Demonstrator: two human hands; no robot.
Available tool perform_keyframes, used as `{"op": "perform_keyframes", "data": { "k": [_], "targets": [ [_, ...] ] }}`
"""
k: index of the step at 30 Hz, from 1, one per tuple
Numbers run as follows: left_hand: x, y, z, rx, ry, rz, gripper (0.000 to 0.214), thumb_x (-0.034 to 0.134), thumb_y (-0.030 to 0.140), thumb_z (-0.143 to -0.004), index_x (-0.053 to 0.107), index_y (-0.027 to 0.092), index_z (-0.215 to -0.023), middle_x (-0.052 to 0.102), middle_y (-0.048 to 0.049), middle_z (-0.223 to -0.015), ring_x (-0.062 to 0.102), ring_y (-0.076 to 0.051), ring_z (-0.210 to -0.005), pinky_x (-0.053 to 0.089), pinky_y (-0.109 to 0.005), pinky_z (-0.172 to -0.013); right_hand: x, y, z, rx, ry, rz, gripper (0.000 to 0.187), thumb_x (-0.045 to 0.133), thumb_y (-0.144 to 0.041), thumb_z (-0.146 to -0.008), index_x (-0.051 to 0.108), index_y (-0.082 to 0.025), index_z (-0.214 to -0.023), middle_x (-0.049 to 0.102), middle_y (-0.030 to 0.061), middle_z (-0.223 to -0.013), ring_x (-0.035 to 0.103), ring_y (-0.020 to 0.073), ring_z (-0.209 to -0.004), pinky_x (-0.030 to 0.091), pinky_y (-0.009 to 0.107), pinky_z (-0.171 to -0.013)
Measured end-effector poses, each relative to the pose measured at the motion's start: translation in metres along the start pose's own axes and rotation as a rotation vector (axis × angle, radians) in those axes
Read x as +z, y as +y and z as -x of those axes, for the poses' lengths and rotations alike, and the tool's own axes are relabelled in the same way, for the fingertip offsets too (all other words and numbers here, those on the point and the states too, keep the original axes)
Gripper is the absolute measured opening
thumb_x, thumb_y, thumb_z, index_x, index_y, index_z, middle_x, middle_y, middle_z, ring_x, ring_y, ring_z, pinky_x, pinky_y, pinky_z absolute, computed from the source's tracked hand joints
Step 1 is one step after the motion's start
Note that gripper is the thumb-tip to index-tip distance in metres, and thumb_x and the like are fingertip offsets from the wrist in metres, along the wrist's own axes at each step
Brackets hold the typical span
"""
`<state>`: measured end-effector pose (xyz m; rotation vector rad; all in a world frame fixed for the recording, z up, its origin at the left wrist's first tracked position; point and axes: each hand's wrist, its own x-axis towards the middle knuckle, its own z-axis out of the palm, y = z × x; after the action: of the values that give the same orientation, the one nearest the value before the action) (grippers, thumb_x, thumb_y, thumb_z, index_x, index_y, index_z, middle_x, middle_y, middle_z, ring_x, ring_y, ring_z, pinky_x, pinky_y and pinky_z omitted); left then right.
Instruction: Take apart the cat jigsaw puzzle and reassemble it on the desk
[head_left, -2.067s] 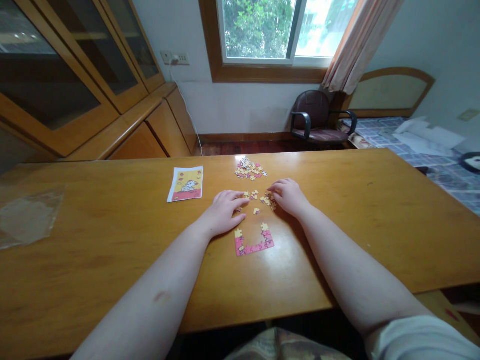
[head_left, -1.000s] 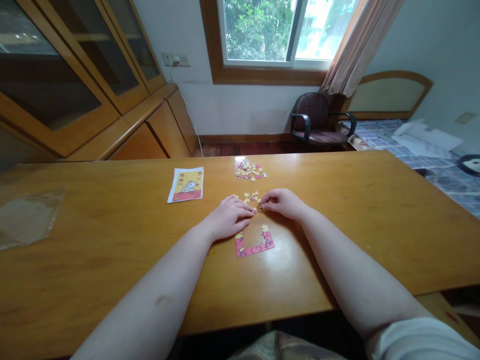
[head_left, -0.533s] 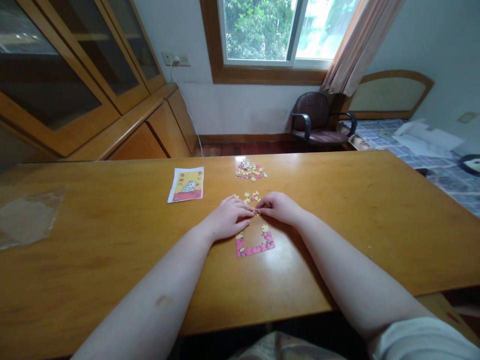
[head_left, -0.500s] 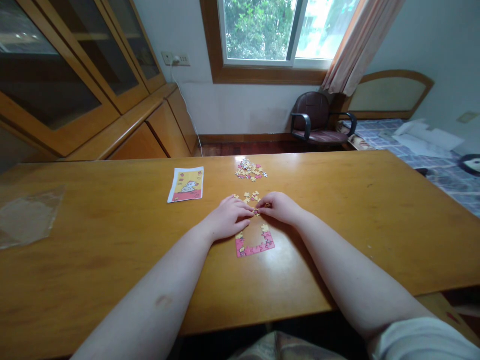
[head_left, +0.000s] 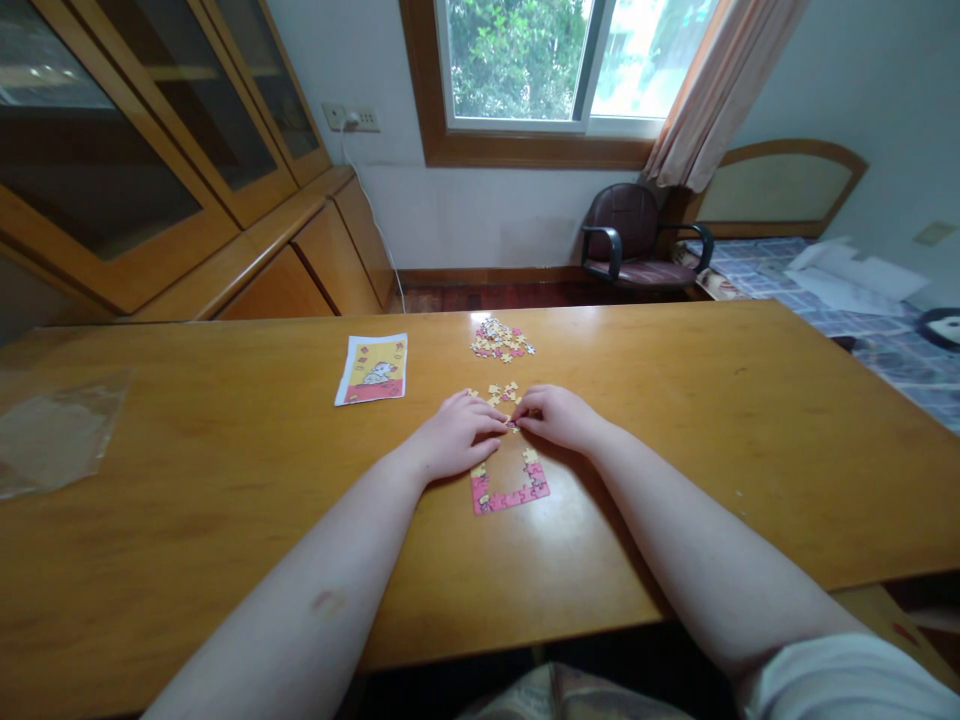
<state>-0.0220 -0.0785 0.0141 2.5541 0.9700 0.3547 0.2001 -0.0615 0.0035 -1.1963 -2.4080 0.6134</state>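
Note:
My left hand (head_left: 457, 435) and my right hand (head_left: 556, 417) rest on the wooden table (head_left: 225, 520), their fingertips meeting over a tiny jigsaw piece (head_left: 512, 426). That piece is pinched in my right fingers, and my left fingertips touch or nearly touch it. Just below my hands lies a pink-edged, U-shaped section of assembled puzzle border (head_left: 510, 493). Several loose yellow pieces (head_left: 504, 393) sit just beyond my fingers, and a heap of pieces (head_left: 497, 340) lies farther off. A printed picture card (head_left: 371, 368) lies left of them.
A crumpled clear plastic sheet (head_left: 56, 435) lies at the table's left end. A wooden glass-fronted cabinet (head_left: 150, 170) stands beyond the far left edge. A dark office chair (head_left: 630, 240) and a bed with white papers (head_left: 847, 280) are beyond the far right.
Since the earliest frame, my hands have come together over the tiny piece, and my right hand has moved inward and down. Over the last half second they have barely moved.

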Motion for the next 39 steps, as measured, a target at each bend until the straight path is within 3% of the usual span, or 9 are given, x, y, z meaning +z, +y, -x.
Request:
{"op": "perform_keyframes", "data": {
  "k": [3,7,15,21,30,34,39],
  "targets": [
    [-0.001,-0.004,0.0,-0.053,0.119,-0.034,0.023,0.053,0.024,-0.089,0.07,0.027,-0.102,0.07,-0.0012,-0.112,0.06,-0.021,-0.108,0.032,-0.048,-0.109,-0.001,-0.001,0.001,-0.053,0.029,-0.009,0.01,0.066,-0.015,-0.082,0.075,-0.018,-0.084,0.068,0.0033,-0.081,0.061,0.0157,-0.079,0.046,0.027,-0.077],
    [-0.006,-0.012,0.001,-0.223,0.284,-0.12,0.021,0.052,0.023,-0.088,0.07,0.022,-0.096,0.071,-0.0039,-0.098,0.061,-0.022,-0.095,0.045,-0.039,-0.091,-0.001,0.0,0.003,-0.112,0.049,-0.008,0.015,0.067,-0.021,-0.083,0.076,-0.021,-0.095,0.066,0.0048,-0.089,0.061,0.0163,-0.083,0.047,0.029,-0.082],
    [-0.008,-0.011,0.005,-0.245,0.163,-0.196,0.016,0.06,0.032,-0.081,0.07,0.026,-0.091,0.068,-0.0031,-0.098,0.058,-0.024,-0.097,0.042,-0.04,-0.091,0.002,0.001,0.002,-0.046,0.044,0.073,0.013,0.072,-0.028,-0.081,0.075,-0.021,-0.092,0.065,0.0057,-0.09,0.061,0.0181,-0.085,0.045,0.033,-0.085],
    [-0.008,-0.012,0.005,-0.267,0.151,-0.218,0.014,0.06,0.035,-0.08,0.067,0.024,-0.084,0.066,-0.0042,-0.097,0.057,-0.024,-0.095,0.043,-0.039,-0.088,-0.005,0.002,0.002,-0.026,0.042,0.075,0.021,0.073,-0.036,-0.08,0.075,-0.021,-0.094,0.065,0.0068,-0.093,0.061,0.0195,-0.09,0.045,0.034,-0.087],
    [-0.012,-0.011,0.006,-0.299,0.147,-0.248,0.015,0.062,0.038,-0.077,0.065,0.023,-0.078,0.066,-0.005,-0.092,0.058,-0.026,-0.092,0.044,-0.04,-0.084,-0.009,0.007,0.005,-0.003,0.036,0.065,0.015,0.073,-0.027,-0.078,0.076,-0.023,-0.092,0.064,0.0049,-0.09,0.06,0.0173,-0.084,0.046,0.031,-0.084],
    [-0.012,-0.012,0.005,-0.315,0.188,-0.223,0.013,0.059,0.034,-0.079,0.064,0.022,-0.078,0.066,-0.0052,-0.09,0.058,-0.025,-0.09,0.045,-0.04,-0.084,-0.009,0.008,0.003,-0.015,0.044,0.064,0.017,0.07,-0.029,-0.081,0.076,-0.021,-0.094,0.065,0.0062,-0.092,0.061,0.0179,-0.086,0.046,0.031,-0.086],
    [-0.013,-0.019,0.004,-0.438,0.346,-0.166,0.018,0.048,0.024,-0.085,0.064,0.02,-0.084,0.066,-0.0069,-0.092,0.06,-0.024,-0.091,0.047,-0.038,-0.083,-0.011,0.017,0.003,0.05,0.117,0.094,0.021,0.06,-0.015,-0.083,0.077,-0.022,-0.093,0.065,0.0065,-0.091,0.061,0.0178,-0.085,0.046,0.03,-0.085]
  ]
}}
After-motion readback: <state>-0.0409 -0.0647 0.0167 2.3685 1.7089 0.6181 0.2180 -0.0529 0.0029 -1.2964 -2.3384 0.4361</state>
